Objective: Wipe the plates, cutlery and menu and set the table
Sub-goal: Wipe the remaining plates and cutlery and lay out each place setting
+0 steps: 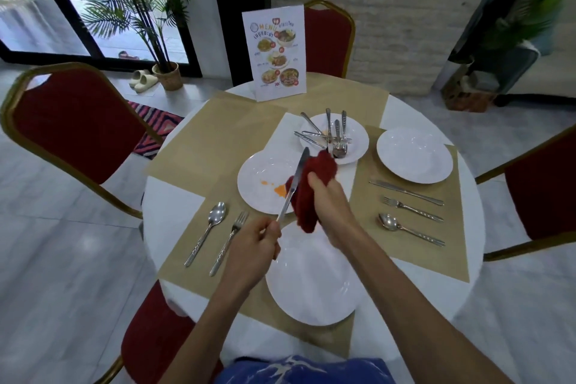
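- The left hand (254, 246) is gripping the handle of a slim silver steel table knife (297, 171), fingers curled tight. The blade is angling up over a round white orange-smeared plate (261, 171).
- The right hand (328, 193) is clutching a crumpled dark red cloth (307, 209), holding it against the blade.
- The white printed menu card (274, 50) is standing upright at the far edge of the round cloth-covered table (165, 206).
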The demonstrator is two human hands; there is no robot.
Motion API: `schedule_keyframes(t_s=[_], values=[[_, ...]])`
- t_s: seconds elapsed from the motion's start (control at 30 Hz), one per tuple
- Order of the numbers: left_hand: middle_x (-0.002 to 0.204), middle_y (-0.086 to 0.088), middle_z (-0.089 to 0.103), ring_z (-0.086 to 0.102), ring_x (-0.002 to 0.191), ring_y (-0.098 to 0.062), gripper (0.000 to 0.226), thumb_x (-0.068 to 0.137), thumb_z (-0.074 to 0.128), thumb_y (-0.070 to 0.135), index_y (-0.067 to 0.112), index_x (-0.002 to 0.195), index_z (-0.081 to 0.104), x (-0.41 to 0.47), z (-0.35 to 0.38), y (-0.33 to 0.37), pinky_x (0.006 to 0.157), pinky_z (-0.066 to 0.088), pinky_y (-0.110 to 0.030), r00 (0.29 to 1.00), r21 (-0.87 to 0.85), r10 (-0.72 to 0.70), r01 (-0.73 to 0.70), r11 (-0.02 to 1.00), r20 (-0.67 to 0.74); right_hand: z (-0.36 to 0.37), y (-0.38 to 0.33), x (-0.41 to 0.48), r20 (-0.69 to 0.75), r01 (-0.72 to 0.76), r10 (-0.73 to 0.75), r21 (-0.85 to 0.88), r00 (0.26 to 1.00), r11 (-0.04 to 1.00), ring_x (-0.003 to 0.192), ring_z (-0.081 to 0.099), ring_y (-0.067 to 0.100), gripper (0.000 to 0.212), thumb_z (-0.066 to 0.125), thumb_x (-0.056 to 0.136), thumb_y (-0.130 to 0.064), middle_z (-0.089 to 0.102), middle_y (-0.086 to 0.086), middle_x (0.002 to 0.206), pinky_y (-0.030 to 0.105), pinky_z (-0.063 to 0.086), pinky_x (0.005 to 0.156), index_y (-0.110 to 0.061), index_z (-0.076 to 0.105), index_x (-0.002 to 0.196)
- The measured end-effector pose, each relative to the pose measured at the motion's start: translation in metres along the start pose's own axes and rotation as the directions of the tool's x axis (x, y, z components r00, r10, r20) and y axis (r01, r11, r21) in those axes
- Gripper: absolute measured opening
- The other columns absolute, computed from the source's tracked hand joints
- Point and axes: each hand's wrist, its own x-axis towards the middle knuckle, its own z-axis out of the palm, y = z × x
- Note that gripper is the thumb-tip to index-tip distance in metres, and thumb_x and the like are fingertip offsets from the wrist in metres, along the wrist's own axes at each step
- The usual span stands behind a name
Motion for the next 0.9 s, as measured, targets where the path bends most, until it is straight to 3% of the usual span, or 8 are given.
schedule_keyframes(t_s=[0.07, 0.13, 0.27, 0.37, 0.5, 0.6, 0.7, 0.9], values=[[0.060, 0.003, 0.068, 0.063, 0.056, -0.007, 0.029, 0.102, 0.049, 0.026, 0.020, 0.082, 0.069, 0.003, 0.002, 0.006, 0.061, 0.046, -0.023, 0.989, 0.067, 0.048, -0.058, 0.996, 0.142, 0.021, 0.008, -0.021, 0.091, 0.047, -0.052, 0.065, 0.995, 0.997, 0.082, 0.077, 0.030, 0.020, 0.049, 0.105, -0.017, 0.078, 0.014, 0.101, 0.040, 0.062, 0.071, -0.013, 0.058, 0.122], [0.067, 0.008, 0.074, 0.070, 0.062, -0.010, 0.030, 0.103, 0.048, 0.027, 0.024, 0.085, 0.073, 0.008, -0.006, 0.010, 0.064, 0.052, -0.023, 0.976, 0.168, 0.050, -0.086, 0.982, 0.210, 0.024, 0.009, -0.025, 0.039, 0.082, -0.083, 0.040, 0.996, 0.996, 0.065, 0.073, 0.022, 0.019, 0.051, 0.105, -0.016, 0.076, 0.012, 0.092, 0.033, 0.056, 0.057, -0.019, 0.056, 0.122], [0.082, 0.013, 0.077, 0.072, 0.081, -0.017, 0.028, 0.097, 0.056, 0.043, 0.027, 0.097, 0.079, 0.038, -0.030, 0.013, 0.076, 0.057, -0.035, 0.997, 0.046, 0.046, -0.043, 0.998, -0.069, 0.016, 0.009, -0.025, 0.120, 0.140, -0.121, -0.164, 0.985, 0.977, 0.047, 0.059, 0.015, 0.011, 0.053, 0.104, -0.019, 0.070, 0.004, 0.072, 0.030, 0.047, 0.051, -0.019, 0.061, 0.112], [0.078, 0.003, 0.077, 0.073, 0.082, -0.021, 0.026, 0.090, 0.066, 0.042, 0.021, 0.093, 0.081, 0.053, -0.023, 0.023, 0.078, 0.058, -0.041, 0.995, -0.143, -0.008, -0.007, 0.990, -0.104, 0.030, 0.011, -0.040, 0.230, 0.137, -0.092, -0.189, 0.969, 0.972, 0.044, 0.050, 0.016, 0.012, 0.049, 0.107, -0.020, 0.057, 0.004, 0.059, 0.027, 0.042, 0.045, -0.016, 0.059, 0.112], [0.081, -0.006, 0.075, 0.070, 0.075, -0.019, 0.017, 0.085, 0.077, 0.022, 0.008, 0.095, 0.077, 0.061, -0.022, 0.023, 0.071, 0.057, -0.031, 0.980, -0.418, -0.189, 0.150, 0.896, -0.054, 0.035, 0.019, -0.052, 0.247, 0.103, -0.053, -0.192, 0.968, 0.976, 0.045, 0.053, 0.017, 0.016, 0.047, 0.107, -0.021, 0.059, 0.003, 0.059, 0.028, 0.043, 0.046, -0.015, 0.058, 0.117], [0.073, 0.002, 0.072, 0.068, 0.067, -0.014, 0.012, 0.090, 0.072, 0.024, 0.014, 0.095, 0.073, 0.064, -0.031, 0.019, 0.057, 0.051, -0.022, 0.965, -0.491, -0.262, 0.238, 0.838, 0.020, 0.027, 0.025, -0.061, 0.302, 0.046, 0.016, -0.196, 0.953, 0.980, 0.046, 0.051, 0.016, 0.014, 0.046, 0.107, -0.020, 0.057, 0.006, 0.061, 0.027, 0.043, 0.044, -0.011, 0.057, 0.112], [0.066, 0.006, 0.070, 0.068, 0.064, -0.013, 0.011, 0.091, 0.070, 0.027, 0.016, 0.092, 0.072, 0.063, -0.034, 0.015, 0.062, 0.047, -0.025, 0.959, -0.474, -0.273, 0.278, 0.835, 0.080, 0.021, 0.025, -0.062, 0.331, 0.023, 0.051, -0.216, 0.942, 0.976, 0.047, 0.049, 0.017, 0.016, 0.047, 0.107, -0.023, 0.055, 0.012, 0.066, 0.028, 0.041, 0.046, -0.009, 0.055, 0.106], [0.072, -0.007, 0.067, 0.062, 0.064, -0.015, 0.013, 0.093, 0.068, 0.013, 0.009, 0.080, 0.068, 0.079, -0.057, 0.001, 0.063, 0.047, -0.030, 0.933, -0.493, -0.291, 0.156, 0.856, -0.211, 0.017, 0.031, -0.068, 0.454, 0.050, 0.124, -0.354, 0.883, 0.934, 0.047, 0.051, 0.021, 0.014, 0.049, 0.105, -0.029, 0.063, 0.012, 0.067, 0.039, 0.038, 0.052, -0.016, 0.055, 0.102]])
